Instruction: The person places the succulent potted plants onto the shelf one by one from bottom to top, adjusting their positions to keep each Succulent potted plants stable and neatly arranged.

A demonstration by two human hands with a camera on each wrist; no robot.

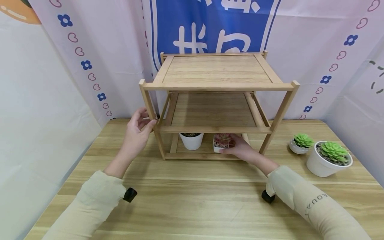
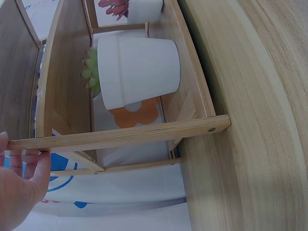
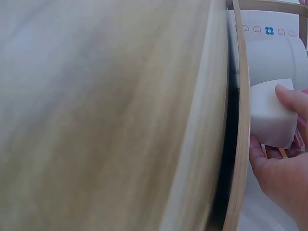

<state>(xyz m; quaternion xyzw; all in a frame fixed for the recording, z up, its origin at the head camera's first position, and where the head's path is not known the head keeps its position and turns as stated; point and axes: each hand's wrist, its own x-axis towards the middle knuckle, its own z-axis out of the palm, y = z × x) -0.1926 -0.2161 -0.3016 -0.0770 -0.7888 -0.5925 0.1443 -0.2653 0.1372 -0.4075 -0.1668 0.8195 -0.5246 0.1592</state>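
Observation:
On the bottom tier of a three-tier wooden shelf (image 1: 192, 129), my right hand (image 1: 241, 150) grips a small white pot with a reddish succulent (image 1: 221, 141). The right wrist view shows thumb and fingers on either side of this white pot (image 3: 272, 113), close behind the tier's front rail. My left hand (image 1: 139, 128) holds the shelf's left front post at middle-tier height, fingers behind it and thumb on the near side. Left of the held pot stands a larger white pot (image 1: 192, 141); in the left wrist view, a green succulent (image 2: 91, 72) tops this pot.
On the table's right side stand a small white pot with a green succulent (image 1: 300, 144) and a larger white pot with another green succulent (image 1: 324, 163). The shelf's top board (image 1: 213, 69) and middle board (image 1: 213, 110) overhang the bottom tier. A printed curtain (image 1: 126, 43) hangs behind.

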